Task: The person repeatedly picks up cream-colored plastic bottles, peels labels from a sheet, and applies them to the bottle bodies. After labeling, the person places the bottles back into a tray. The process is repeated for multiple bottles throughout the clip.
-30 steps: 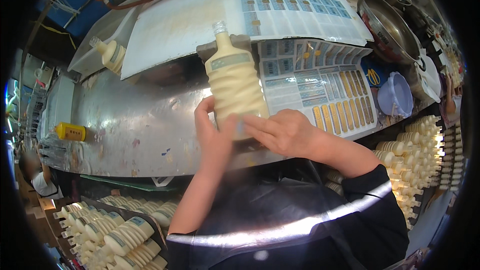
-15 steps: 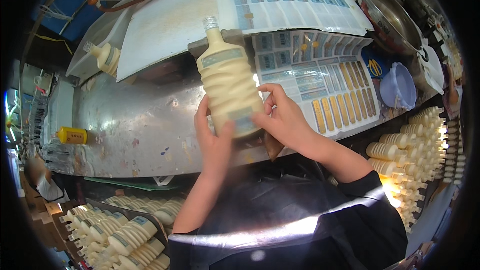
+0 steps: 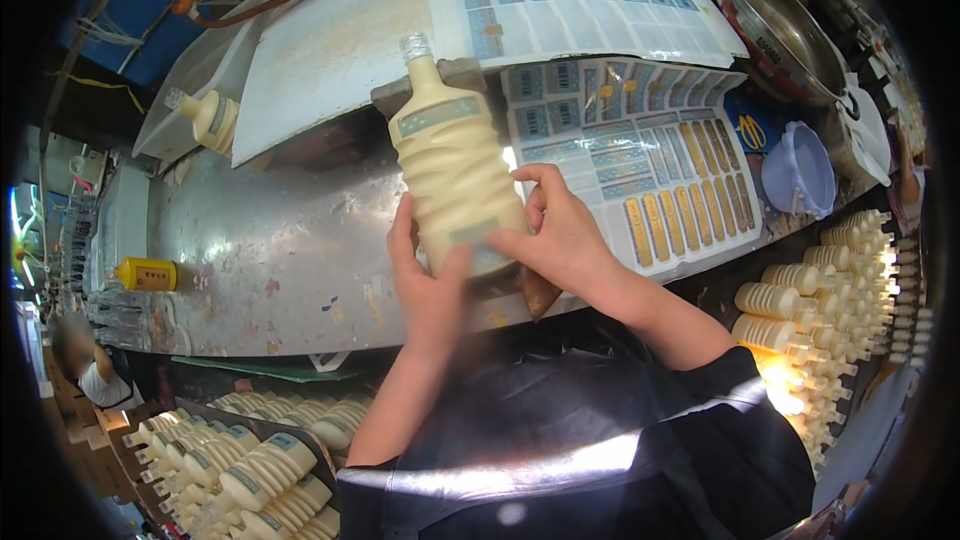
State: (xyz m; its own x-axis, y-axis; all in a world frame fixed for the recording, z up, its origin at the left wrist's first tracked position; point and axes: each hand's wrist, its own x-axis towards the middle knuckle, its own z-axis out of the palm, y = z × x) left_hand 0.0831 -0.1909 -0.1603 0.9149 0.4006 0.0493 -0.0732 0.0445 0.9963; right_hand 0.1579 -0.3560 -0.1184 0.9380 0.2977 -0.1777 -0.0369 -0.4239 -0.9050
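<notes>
A cream bottle [image 3: 455,165] with twisting ridges and a clear threaded neck lies in front of me, neck pointing away. Its neck end rests on a dark block [image 3: 392,93]. One bluish label [image 3: 438,117] sits on its shoulder, another [image 3: 472,232] near its base. Around the bottle's lower left side my left hand [image 3: 425,285] is closed, thumb on the front. My right hand [image 3: 560,240] grips the lower right side, its thumb pressed on the base label and partly covering it. Its index finger touches the bottle's edge.
Sheets of blue and gold labels [image 3: 690,190] lie right of the bottle, others [image 3: 570,0] on a white board behind. A lilac bucket [image 3: 797,170], blue scissors [image 3: 750,133] and a large metal pan [image 3: 780,30] stand right. Many bottles [image 3: 270,470] fill both lower sides. A yellow container [image 3: 146,273] sits left.
My right thumb has slid a little left across the base label. My left hand keeps its hold, and the bottle has hardly moved.
</notes>
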